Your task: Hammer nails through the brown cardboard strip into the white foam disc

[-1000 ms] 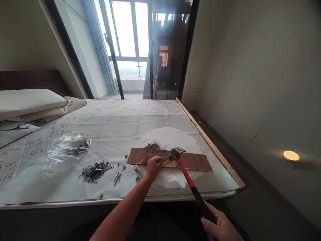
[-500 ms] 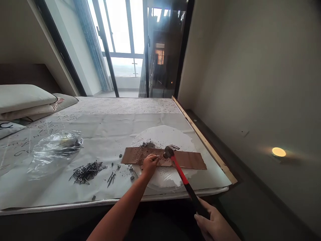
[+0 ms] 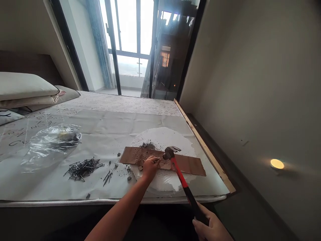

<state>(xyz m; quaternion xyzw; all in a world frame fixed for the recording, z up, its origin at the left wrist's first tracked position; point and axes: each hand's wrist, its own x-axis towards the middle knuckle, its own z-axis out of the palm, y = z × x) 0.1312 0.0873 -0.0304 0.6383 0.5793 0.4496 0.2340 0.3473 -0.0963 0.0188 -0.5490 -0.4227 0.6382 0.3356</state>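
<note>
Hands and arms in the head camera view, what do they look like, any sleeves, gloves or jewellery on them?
Both are bare. The left hand has no glove and no ring that can be made out, and the left forearm shows no sleeve, watch or band up to the frame edge. The right hand is also ungloved; only the hand and wrist show at the bottom edge, so any sleeve there is out of view.

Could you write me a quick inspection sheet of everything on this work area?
Surface: bed covered with a pale paper sheet.
Job's things: brown cardboard strip on a white foam disc; red-handled hammer, head over the strip.
Clutter: pile of dark nails, clear plastic bag, grey crumbs.
Hands: left hand pinches at the strip; right hand grips the hammer.
Cables: nothing seen.
Surroundings: folded cream pillows, glass balcony door, round wall light.
</note>
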